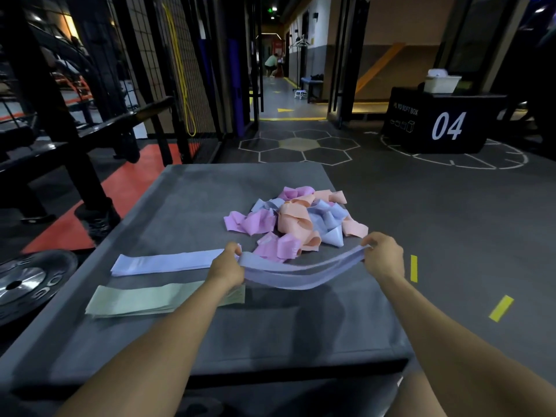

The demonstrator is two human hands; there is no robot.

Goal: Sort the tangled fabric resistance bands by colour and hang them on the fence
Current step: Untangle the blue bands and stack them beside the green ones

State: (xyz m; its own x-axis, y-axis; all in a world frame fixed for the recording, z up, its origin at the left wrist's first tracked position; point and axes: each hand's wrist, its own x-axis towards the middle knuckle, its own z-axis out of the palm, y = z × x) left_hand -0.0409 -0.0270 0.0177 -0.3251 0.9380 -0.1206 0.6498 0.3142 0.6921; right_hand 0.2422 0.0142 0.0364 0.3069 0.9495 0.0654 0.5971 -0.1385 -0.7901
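A tangled heap of pink, peach and pale blue fabric bands (296, 219) lies on the grey soft box (186, 206). One pale blue band (298, 273) sags in the air between my two hands, just in front of the heap. My left hand (227, 267) grips its left end and my right hand (383, 254) pinches its right end. A flat stack of pale blue bands (162, 261) lies left of my left hand. A flat stack of pale green bands (141, 299) lies nearer to me. The black wire fence (168, 64) stands at the far left.
A yellow cord (183, 82) hangs on the fence. A weight plate (27, 281) lies on the floor at the left, beside a black bench frame (75, 164). A black box marked 04 (439, 124) with a white tub stands at the far right. A person crouches down the corridor.
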